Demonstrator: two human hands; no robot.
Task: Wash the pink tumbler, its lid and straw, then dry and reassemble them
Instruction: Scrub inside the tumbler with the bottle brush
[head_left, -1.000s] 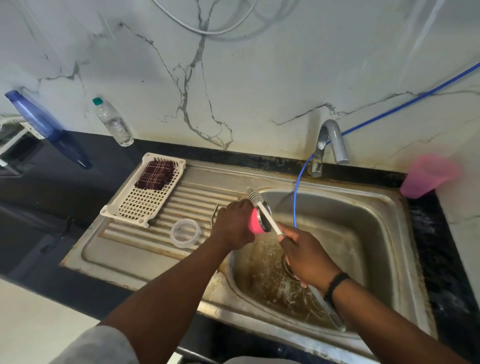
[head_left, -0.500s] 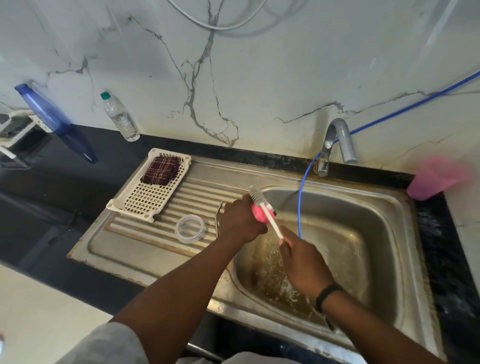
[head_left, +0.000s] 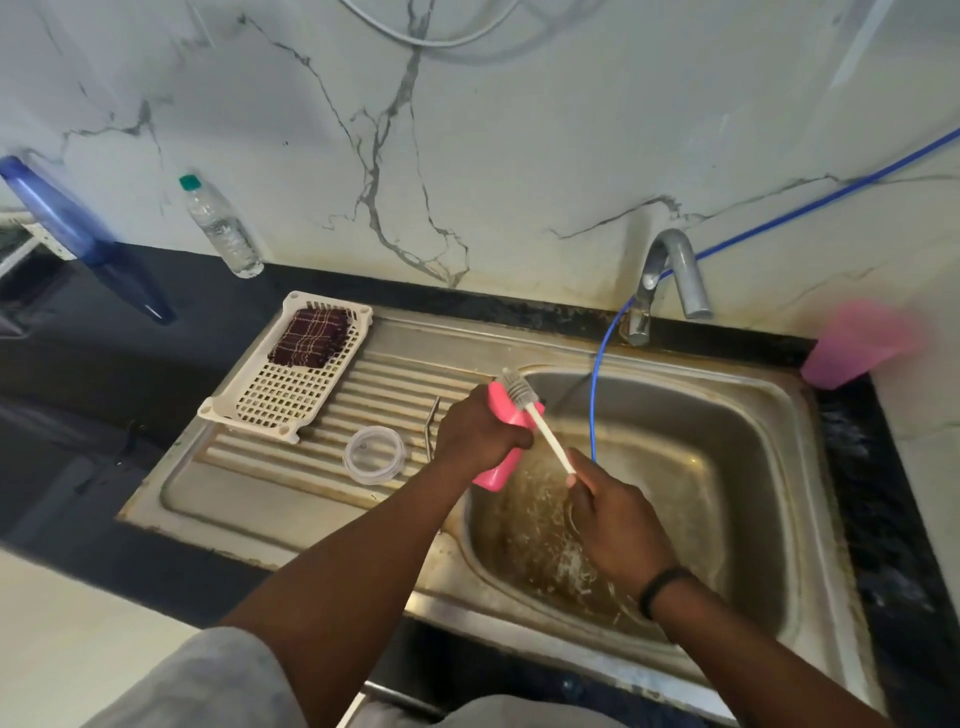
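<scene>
Over sink (head_left: 753, 415), left hand (head_left: 480, 434) holding pink tumbler (head_left: 501, 467), brush (head_left: 519, 389) outside

Steel drainboard (head_left: 270, 499), white tray (head_left: 291, 387), clear lid (head_left: 375, 455), perhaps a straw (head_left: 432, 423)

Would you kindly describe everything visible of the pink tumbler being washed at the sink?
The pink cylindrical tumbler looks like smooth opaque plastic, with no lid on. It is tilted, one end low over the steel sink basin, the other end up toward the wall. The left hand grips its middle, fingers wrapped round it. The bristle head of a white-handled bottle brush, held by the right hand, lies against its upper end. Its inside cannot be seen.
</scene>
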